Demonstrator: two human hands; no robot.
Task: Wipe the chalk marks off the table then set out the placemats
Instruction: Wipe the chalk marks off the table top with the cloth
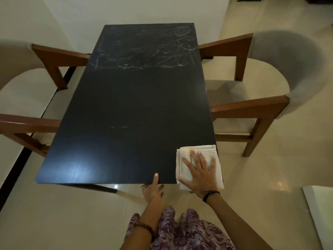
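Note:
A black rectangular table (129, 105) stretches away from me. White chalk marks (144, 51) smear its far third, and a short thin chalk line (120, 127) sits nearer the middle. A folded cream cloth (183, 170) lies on the near right corner. My right hand (200, 174) presses flat on the cloth with fingers spread. My left hand (153, 188) grips the table's near edge, thumb on top and fingers under it. No placemats are in view.
A wooden armchair with pale cushions (261, 87) stands at the table's right side and another (27, 87) at the left. A white wall (126, 8) is behind the far end. A white object's corner (319, 204) shows at the lower right on the tiled floor.

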